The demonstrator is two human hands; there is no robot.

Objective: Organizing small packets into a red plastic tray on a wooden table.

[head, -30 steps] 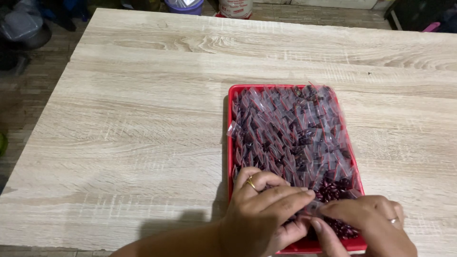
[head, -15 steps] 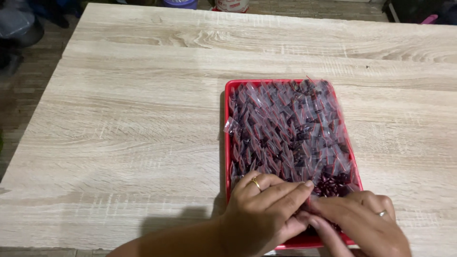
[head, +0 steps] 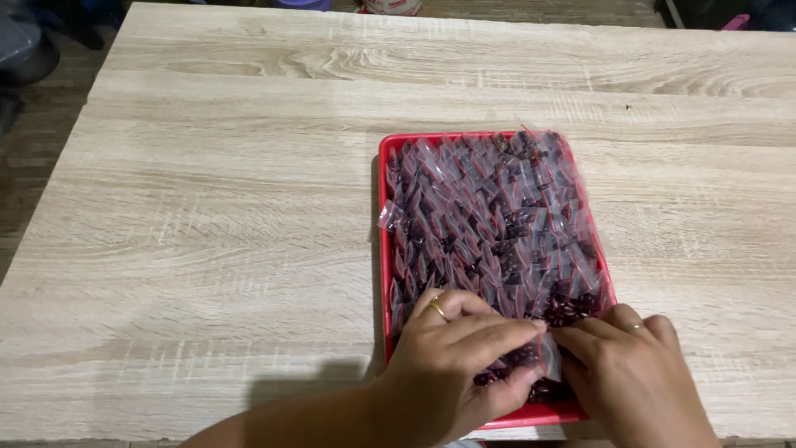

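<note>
Pinching one small clear packet [head: 550, 355] between the fingertips of your left hand [head: 452, 365] and right hand [head: 630, 373], you held it over the near end of the red tray [head: 385, 249], which sat on the wooden table [head: 207, 232].

Wide table [head: 207, 249] of pale wood with grey grain, filling nearly all of the view, brighter along the far side. Beyond its far edge, cut off by the top of the frame, 1 purple rounded container [head: 303, 4] and near it 1 white container with red on it [head: 392, 7]; at the far right corner, a small pink piece [head: 734, 22] against something dark. At the left, brown floor [head: 33, 166] and 1 dark grey object [head: 21, 50], seen only partly.
</note>
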